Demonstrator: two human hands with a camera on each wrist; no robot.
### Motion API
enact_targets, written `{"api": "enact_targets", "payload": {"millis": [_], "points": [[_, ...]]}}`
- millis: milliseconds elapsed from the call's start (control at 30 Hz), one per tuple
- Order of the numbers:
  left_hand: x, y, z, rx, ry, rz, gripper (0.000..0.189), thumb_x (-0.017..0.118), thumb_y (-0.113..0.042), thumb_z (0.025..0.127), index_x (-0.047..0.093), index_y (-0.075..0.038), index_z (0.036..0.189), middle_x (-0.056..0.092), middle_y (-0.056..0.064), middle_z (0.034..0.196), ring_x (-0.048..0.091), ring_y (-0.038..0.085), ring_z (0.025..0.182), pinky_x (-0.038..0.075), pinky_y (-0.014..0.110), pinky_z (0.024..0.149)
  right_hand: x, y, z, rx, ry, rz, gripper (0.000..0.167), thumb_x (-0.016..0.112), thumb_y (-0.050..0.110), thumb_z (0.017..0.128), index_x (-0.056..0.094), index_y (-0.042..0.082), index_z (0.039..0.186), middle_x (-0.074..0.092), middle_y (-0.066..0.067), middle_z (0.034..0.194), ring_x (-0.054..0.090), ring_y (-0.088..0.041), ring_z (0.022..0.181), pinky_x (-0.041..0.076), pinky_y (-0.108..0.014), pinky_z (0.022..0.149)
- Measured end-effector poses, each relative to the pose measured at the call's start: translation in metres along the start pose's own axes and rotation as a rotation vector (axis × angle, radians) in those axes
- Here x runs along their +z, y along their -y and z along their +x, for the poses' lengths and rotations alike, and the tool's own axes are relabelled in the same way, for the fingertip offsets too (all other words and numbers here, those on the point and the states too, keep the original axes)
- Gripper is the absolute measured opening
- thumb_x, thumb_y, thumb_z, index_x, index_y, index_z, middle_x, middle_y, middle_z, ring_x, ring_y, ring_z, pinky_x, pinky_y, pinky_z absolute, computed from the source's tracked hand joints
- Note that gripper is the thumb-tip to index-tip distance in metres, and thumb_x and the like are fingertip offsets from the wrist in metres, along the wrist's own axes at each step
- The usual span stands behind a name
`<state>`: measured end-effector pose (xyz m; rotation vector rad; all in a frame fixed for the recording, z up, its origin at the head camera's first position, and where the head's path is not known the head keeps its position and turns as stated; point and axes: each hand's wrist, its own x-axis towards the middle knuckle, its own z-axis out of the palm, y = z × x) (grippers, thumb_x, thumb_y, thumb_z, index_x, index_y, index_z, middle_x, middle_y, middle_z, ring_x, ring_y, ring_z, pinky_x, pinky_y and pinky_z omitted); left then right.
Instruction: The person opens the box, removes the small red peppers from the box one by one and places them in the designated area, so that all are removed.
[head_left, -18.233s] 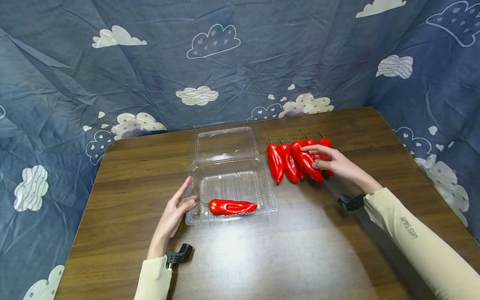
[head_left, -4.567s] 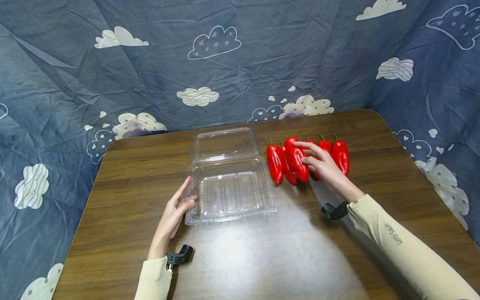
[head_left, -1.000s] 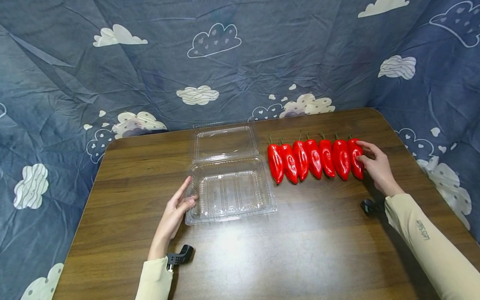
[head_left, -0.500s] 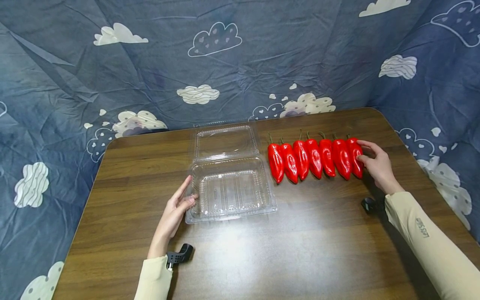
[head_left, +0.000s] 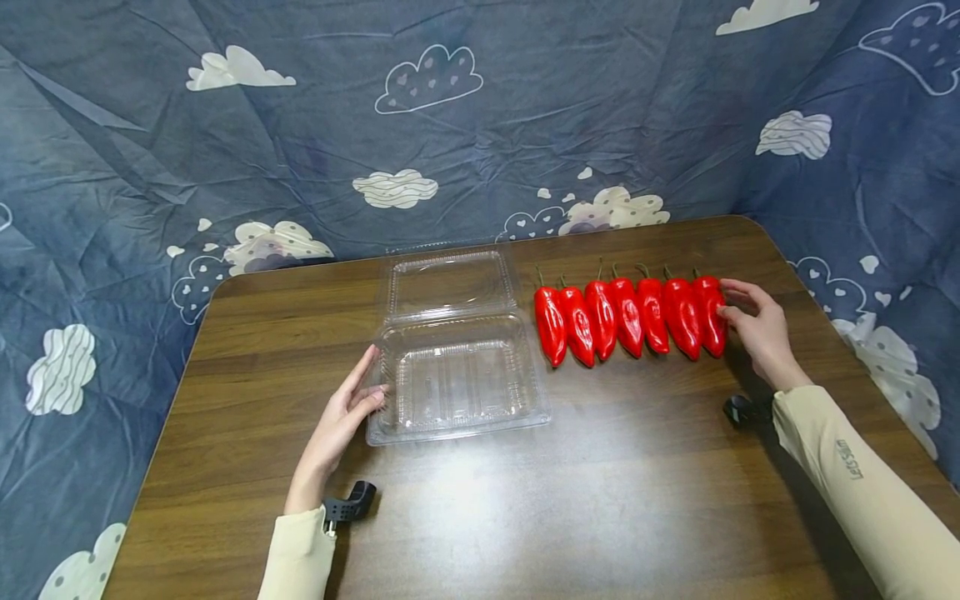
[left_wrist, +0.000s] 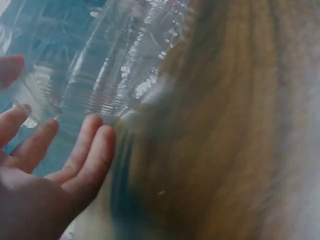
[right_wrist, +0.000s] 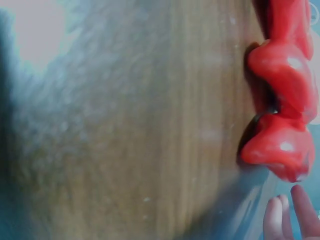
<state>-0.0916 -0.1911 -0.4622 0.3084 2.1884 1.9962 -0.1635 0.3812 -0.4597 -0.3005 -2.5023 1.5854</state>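
Note:
A clear plastic clamshell container (head_left: 457, 432) lies unfolded on the table, its lid (head_left: 450, 287) laid back behind the tray. At the tray's left edge is my left hand (head_left: 337, 421), fingers extended and tips right at the rim; in the left wrist view, the fingertips (left_wrist: 92, 122) meet the clear plastic. To the right, several red peppers (head_left: 603, 321) with green stems lie side by side in a row. My right hand (head_left: 761, 333) is beside the rightmost pepper (head_left: 710, 317), fingers loosely extended. The right wrist view shows a small gap between its fingertips (right_wrist: 297, 192) and that pepper (right_wrist: 285, 147).
The brown wooden table (head_left: 585, 500) has a bright glare spot near its front. A dark blue curtain (head_left: 465, 142) with white clouds hangs behind and at both sides. Black wrist cameras (head_left: 352, 502) sit on both wrists, over cream sleeves.
Earlier a pepper lay in the tray and the others were bunched; now all lie in a row. Just now my right hand draws off the last pepper, and my left hand shifts slightly left.

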Motion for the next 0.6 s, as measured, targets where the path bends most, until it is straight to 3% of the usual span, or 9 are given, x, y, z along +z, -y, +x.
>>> {"api": "enact_targets", "payload": {"millis": [233, 333, 467, 600], "points": [[-0.012, -0.016, 0.003, -0.045, -0.013, 0.128, 0.065, 0.049, -0.004, 0.098, 0.016, -0.010, 0.154, 0.015, 0.013, 0.157, 0.038, 0.042, 0.127, 0.039, 0.016, 0.093, 0.006, 0.014, -0.003, -0.050, -0.040, -0.018, 0.045, 0.050, 0.009, 0.096, 0.047, 0.006, 0.140, 0.050, -0.012, 0.130, 0.047, -0.019, 0.108, 0.041, -0.009, 0.076], [-0.019, -0.027, 0.006, -0.039, -0.012, 0.197, 0.065, 0.049, -0.007, 0.099, 0.016, -0.012, 0.154, 0.014, 0.012, 0.158, 0.033, 0.042, 0.131, 0.036, 0.027, 0.102, 0.012, 0.021, -0.005, -0.076, -0.040, -0.040, 0.044, 0.049, 0.011, 0.096, 0.047, 0.005, 0.140, 0.053, -0.006, 0.127, 0.047, -0.019, 0.109, 0.039, -0.011, 0.079], [-0.025, -0.041, 0.011, 0.021, -0.015, 0.288, 0.064, 0.049, -0.008, 0.099, 0.017, -0.010, 0.154, 0.010, 0.013, 0.158, 0.021, 0.040, 0.137, 0.023, 0.052, 0.109, 0.020, 0.032, -0.008, -0.103, -0.020, -0.039, 0.044, 0.049, 0.011, 0.097, 0.046, 0.003, 0.140, 0.054, 0.003, 0.118, 0.049, -0.008, 0.102, 0.039, -0.014, 0.079], [-0.028, -0.053, 0.016, 0.078, -0.032, 0.426, 0.064, 0.052, -0.010, 0.098, 0.020, -0.008, 0.153, 0.009, 0.015, 0.158, 0.009, 0.036, 0.142, 0.010, 0.060, 0.110, 0.028, 0.046, -0.012, -0.115, 0.024, -0.062, 0.047, 0.048, 0.014, 0.098, 0.042, 0.006, 0.143, 0.050, -0.007, 0.127, 0.047, -0.015, 0.109, 0.038, -0.018, 0.084]]}}
